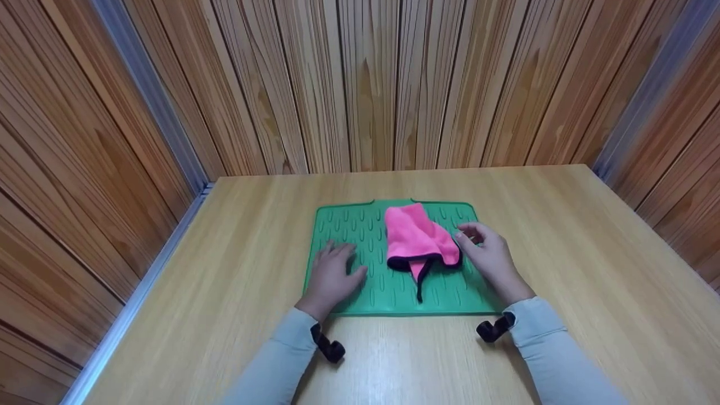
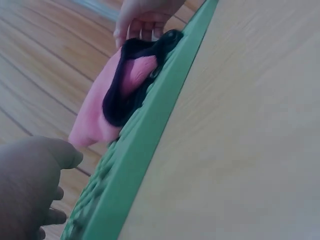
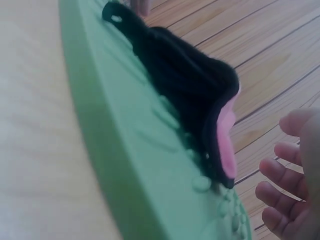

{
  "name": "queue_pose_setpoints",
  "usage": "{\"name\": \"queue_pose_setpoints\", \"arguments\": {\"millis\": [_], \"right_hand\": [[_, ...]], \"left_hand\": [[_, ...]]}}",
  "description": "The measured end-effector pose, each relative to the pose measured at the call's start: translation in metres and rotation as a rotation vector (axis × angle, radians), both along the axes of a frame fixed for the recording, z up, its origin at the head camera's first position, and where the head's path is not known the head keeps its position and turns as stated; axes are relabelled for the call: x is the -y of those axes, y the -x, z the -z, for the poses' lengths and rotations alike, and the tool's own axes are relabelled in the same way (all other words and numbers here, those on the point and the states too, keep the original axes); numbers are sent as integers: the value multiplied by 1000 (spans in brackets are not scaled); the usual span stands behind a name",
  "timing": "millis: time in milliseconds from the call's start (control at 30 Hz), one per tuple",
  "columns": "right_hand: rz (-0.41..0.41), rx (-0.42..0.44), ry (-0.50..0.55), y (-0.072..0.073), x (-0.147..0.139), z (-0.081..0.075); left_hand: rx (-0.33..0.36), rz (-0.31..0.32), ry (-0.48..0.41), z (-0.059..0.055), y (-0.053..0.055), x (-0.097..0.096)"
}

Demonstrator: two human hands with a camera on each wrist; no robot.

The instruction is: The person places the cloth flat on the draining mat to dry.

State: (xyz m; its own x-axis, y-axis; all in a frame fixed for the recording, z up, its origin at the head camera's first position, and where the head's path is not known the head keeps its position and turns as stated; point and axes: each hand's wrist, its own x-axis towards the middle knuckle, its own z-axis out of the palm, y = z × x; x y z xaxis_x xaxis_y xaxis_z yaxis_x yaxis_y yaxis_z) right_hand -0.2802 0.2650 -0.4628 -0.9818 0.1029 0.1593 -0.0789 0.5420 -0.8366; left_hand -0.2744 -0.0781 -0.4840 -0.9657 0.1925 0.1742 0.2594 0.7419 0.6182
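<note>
A pink soft cloth piece with dark edging [image 1: 419, 233] lies in a crumpled heap on a green mat [image 1: 349, 304] with raised ridges; its exact kind is not plain. A narrow dark-edged strap points toward me, and the right wrist view shows a small slot near its end. To the left of the cloth, my left hand [image 1: 333, 275] is over the mat with fingers spread and nothing in them. My right hand [image 1: 489, 256] is at the cloth's right side, fingers loosely bent; the right wrist view shows a gap between this hand [image 3: 295, 185] and the cloth [image 3: 227, 140].
The mat sits on a light wooden table [image 1: 242, 236]. Plank-patterned walls [image 1: 365, 84] stand behind it and at both sides, with metal posts in the corners. A black device on a band [image 1: 332, 350] is on each wrist.
</note>
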Motion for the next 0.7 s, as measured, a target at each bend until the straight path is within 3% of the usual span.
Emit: {"name": "queue_pose_setpoints", "arguments": {"millis": [233,500,700], "right_hand": [[9,22,-61,2,-1,11],[11,11,-159,4,-5,21],[-19,-32,-193,5,-6,25]], "left_hand": [[-27,35,-34,1,-1,-30],[0,11,-50,4,1,-56],[-76,-8,2,7,6,-69]]}}
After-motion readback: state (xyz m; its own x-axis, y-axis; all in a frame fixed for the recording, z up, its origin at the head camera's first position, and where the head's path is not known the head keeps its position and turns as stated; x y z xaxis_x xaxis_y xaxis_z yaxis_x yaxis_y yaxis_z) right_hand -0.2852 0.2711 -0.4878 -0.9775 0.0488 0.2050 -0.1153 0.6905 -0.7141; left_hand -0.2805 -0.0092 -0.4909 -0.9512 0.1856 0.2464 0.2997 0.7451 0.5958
